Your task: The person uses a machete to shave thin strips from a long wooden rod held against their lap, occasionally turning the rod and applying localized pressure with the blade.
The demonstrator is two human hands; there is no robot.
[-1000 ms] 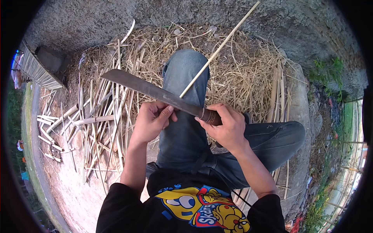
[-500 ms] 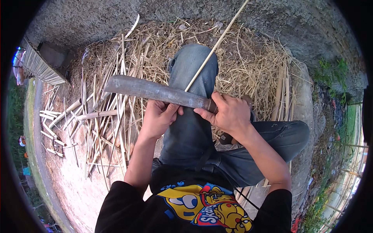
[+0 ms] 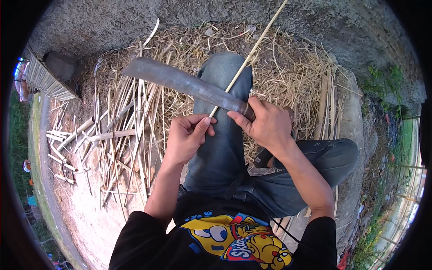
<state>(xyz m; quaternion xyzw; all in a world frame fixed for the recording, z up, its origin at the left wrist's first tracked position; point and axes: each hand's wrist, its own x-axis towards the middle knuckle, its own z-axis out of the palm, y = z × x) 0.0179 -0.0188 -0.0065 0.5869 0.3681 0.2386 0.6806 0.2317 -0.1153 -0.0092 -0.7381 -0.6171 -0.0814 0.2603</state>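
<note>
My right hand [image 3: 272, 123] is wrapped round the handle of a machete, and its thumb lies against the base of the blade. The broad, dark blade [image 3: 180, 85] points to the far left over my raised knee. Between the thumb and fingers of my left hand [image 3: 185, 138] is the near end of a long, thin bamboo strip [image 3: 253, 53]. From there the strip runs under the blade, over the jeans knee [image 3: 225, 65], and up to the far right. Pale curled fibre clings to it just beyond the knee.
Split bamboo pieces [image 3: 114, 135] lie in a loose pile on the left. Straw-like shavings [image 3: 288, 85] cover the ground around my knee, with longer strips [image 3: 330, 108] at the right. A rough wall [image 3: 207, 11] stands at the far side, and a slatted structure [image 3: 49, 76] at the far left.
The blade has shifted away from my left hand and tilted, its tip now farther up. A short length of strip now shows between blade and left thumb. Curled fibre now shows on the strip.
</note>
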